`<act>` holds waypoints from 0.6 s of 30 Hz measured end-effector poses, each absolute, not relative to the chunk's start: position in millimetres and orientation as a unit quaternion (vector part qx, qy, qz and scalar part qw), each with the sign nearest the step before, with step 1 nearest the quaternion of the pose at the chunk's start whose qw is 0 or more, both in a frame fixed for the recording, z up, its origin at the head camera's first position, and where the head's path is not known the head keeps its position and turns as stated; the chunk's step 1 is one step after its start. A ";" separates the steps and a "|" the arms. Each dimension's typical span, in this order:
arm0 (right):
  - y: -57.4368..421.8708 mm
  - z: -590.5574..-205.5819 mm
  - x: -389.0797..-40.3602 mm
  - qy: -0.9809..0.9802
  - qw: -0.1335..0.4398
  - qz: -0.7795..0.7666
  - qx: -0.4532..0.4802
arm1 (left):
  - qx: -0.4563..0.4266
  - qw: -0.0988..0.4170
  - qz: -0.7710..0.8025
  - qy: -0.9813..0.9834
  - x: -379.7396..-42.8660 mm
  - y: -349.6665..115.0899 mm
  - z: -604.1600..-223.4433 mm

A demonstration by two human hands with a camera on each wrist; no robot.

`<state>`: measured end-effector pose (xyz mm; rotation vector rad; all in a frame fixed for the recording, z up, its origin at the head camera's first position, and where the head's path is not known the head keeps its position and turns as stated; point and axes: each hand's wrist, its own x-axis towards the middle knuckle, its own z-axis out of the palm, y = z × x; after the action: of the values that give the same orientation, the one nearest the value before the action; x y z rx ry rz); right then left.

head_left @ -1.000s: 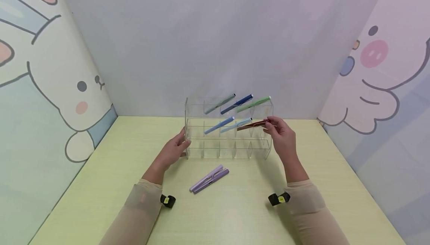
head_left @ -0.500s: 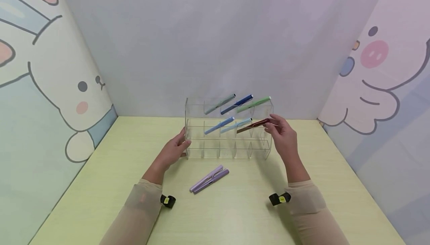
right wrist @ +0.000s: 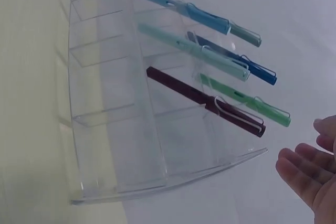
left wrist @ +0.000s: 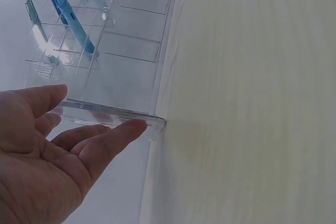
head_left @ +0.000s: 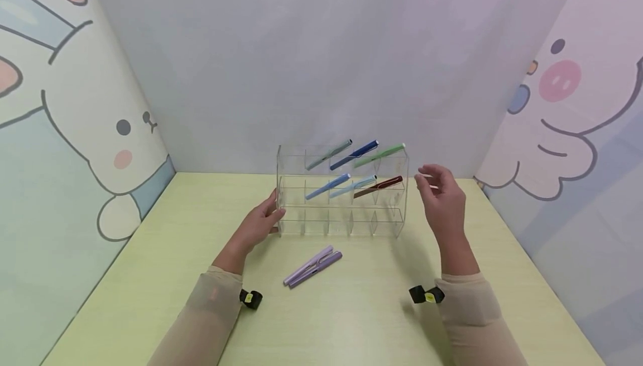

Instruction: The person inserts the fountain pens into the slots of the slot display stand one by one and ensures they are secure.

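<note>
A clear, tiered acrylic pen rack (head_left: 341,214) stands on the table, holding capped pens at a slant. My left hand (head_left: 258,224) grips its left side panel, thumb at the front edge and fingers along the outside. Off the rack's right side, my right hand (head_left: 444,201) is raised with loosely bent fingers and holds nothing. Nearest to it in the middle tier lies a dark red pen (right wrist: 205,100), alongside a pale blue pen (head_left: 353,187) and a blue pen (head_left: 327,187). Above them lean a grey-green pen (head_left: 329,154), a dark blue pen (head_left: 354,155) and a green pen (head_left: 379,155).
Two purple pens, a lilac pen (head_left: 308,265) and a darker purple pen (head_left: 315,270), lie side by side on the pale yellow table (head_left: 346,321) in front of the rack. A grey backdrop (head_left: 321,64) rises behind, with cartoon-printed panels at both sides.
My right hand has let go of the dark red pen, which stays in the middle tier, and has moved away to the right. The left hand keeps its place on the rack.
</note>
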<state>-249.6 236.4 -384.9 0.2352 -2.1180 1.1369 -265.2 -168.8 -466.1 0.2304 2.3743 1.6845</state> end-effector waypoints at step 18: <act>153.9 -438.1 -242.6 -0.907 -0.133 0.265 0.300 | 0.080 0.108 0.572 0.809 -267.1 -168.7 -466.2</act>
<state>-242.6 153.9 -438.1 1.0321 -3.1168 0.9128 -267.1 -168.7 -466.2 0.2362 2.3810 1.6831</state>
